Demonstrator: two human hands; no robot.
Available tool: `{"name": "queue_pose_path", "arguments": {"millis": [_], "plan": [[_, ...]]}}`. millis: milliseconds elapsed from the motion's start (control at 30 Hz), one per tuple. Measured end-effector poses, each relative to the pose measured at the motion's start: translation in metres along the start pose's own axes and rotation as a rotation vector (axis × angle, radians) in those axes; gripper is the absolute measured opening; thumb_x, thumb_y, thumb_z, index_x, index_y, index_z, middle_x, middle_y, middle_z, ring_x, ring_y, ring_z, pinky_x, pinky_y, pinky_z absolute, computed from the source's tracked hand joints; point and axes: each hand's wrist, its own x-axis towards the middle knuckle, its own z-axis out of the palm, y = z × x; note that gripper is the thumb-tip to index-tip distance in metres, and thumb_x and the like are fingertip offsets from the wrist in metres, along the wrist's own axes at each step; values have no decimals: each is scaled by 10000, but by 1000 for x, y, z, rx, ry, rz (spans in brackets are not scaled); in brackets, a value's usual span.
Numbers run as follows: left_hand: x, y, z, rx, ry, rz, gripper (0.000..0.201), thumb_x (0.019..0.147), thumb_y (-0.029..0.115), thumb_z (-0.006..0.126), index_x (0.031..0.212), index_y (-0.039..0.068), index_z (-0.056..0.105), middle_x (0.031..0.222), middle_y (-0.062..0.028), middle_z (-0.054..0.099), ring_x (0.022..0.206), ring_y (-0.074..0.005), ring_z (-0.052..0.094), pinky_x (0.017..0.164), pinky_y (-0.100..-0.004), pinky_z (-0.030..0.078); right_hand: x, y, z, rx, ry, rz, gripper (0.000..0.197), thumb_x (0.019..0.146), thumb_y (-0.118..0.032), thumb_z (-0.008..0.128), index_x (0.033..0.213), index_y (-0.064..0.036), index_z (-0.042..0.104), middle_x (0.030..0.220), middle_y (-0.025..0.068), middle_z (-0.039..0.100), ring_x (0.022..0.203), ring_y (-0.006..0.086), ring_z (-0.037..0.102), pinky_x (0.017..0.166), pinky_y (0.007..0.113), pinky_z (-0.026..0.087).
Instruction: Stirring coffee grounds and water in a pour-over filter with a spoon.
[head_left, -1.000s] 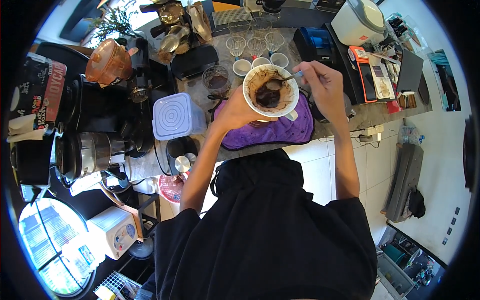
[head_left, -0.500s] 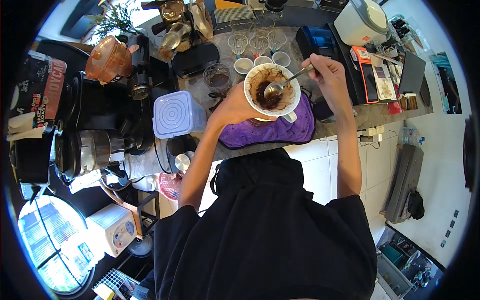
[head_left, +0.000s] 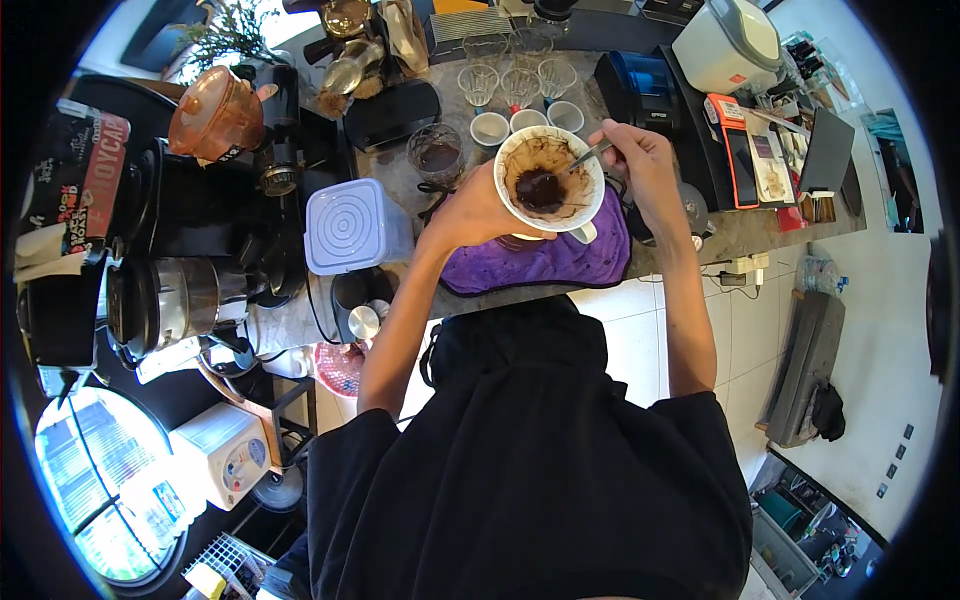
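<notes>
Above the purple cloth on the surface, a white cone-shaped dripper lined with stained filter paper is held up, dark wet grounds at its bottom. Left hand is closed around the dripper's outer wall from the left and below. Right hand is closed on the handle of a spoon, whose tip reaches inside the dripper near the grounds. Just beyond the dripper stand small white cups and clear glasses. To the left, a square lidded plastic container rests on the surface.
</notes>
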Motion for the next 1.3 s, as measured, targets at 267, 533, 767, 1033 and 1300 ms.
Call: {"name": "queue_pose_path", "arguments": {"millis": [267,533,767,1033,1300], "plan": [[-1,-3,2,-45,29,5,835,581,124,938,1309,13,545,1266,-92,638,1127,-178,611,1017,-342,470,-5,-21,1,-62,113,-112,295,992,-263,596,912,-28,755,651,-56,538,598,1,414,542,198,295],[-3,3,5,32,34,-31,787,579,101,929,1272,18,566,1220,-84,662,1098,-174,622,995,-338,478,-12,8,13,-152,87,-103,297,993,-230,588,913,6,749,652,-29,559,608,20,465,546,206,337],[-8,-6,9,-45,52,-13,795,576,82,930,1280,22,563,1215,-77,660,1100,-164,614,997,-330,475,-25,-11,12,64,167,-77,276,999,-216,594,919,2,743,654,-47,521,605,10,413,542,194,275],[-10,-13,15,-83,96,23,810,587,56,925,1299,7,540,1233,-72,650,1105,-145,605,1001,-330,474,-29,0,19,-230,198,-153,272,988,-221,601,920,4,737,638,-27,559,592,21,462,525,210,337],[-11,-48,16,-150,120,6,807,596,58,926,1302,12,539,1232,-76,649,1112,-151,603,1004,-329,470,-29,17,24,-132,161,-66,283,990,-214,595,912,18,738,638,-8,580,614,39,509,553,226,372]]}}
